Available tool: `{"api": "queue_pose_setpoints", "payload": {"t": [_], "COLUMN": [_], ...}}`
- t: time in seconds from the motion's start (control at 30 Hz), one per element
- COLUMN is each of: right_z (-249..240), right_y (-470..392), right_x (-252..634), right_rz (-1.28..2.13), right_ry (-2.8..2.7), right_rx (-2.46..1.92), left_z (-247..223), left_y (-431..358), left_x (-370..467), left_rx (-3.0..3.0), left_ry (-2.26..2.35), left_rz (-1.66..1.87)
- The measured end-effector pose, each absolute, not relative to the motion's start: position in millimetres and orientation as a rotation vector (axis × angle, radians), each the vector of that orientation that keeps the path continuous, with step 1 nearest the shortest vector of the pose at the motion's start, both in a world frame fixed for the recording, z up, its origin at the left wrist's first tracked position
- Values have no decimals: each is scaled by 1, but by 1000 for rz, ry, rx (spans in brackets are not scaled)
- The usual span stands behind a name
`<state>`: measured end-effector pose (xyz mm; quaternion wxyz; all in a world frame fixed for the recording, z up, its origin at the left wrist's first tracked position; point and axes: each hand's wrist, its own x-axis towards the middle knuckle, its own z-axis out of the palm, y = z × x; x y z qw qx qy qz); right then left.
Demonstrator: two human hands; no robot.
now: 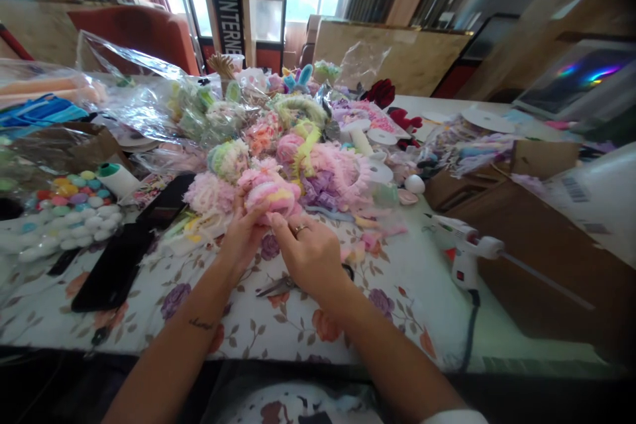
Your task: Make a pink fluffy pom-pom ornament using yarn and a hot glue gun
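Between my two hands is a bundle of fluffy pink yarn (272,195) with a yellow strand in it. My left hand (247,222) is closed around its left side. From the right, my right hand (312,248) pinches the lower edge, thumb and fingers together, a ring on one finger. Partly under my right hand lies a pair of scissors (276,287) on the floral tablecloth (238,324). Right behind the bundle rises a heap of yarn, including pale pink yarn (211,193) and a yellow strip (307,146).
Two dark phones (115,268) lie at left beside a bag of white pompoms (82,228) and a thread cone (118,180). At right stand a white glue gun (460,245) with its cord and a cardboard box (551,271). Clear plastic wrap (144,89) covers the back left.
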<state>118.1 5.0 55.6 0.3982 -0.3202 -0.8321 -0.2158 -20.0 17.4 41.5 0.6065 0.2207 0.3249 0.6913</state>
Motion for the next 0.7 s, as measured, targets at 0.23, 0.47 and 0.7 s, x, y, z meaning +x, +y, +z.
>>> {"api": "queue_pose_setpoints", "payload": {"t": [0.23,0.47,0.7], "right_z": [57,68,75], "right_y": [-1,-5,-8], "right_x": [118,122,127], "right_rz": [-448,-74,11], "right_ry": [-2034,-1834,-1795], "right_rx": [-843,-897,-897], "left_z": [46,41,50], "left_y": [13,11,6], "left_x": [-20,-23,-19], "left_rx": [589,593,602], "left_ry": [687,597,591], "left_rz": [1573,1450,1424]}}
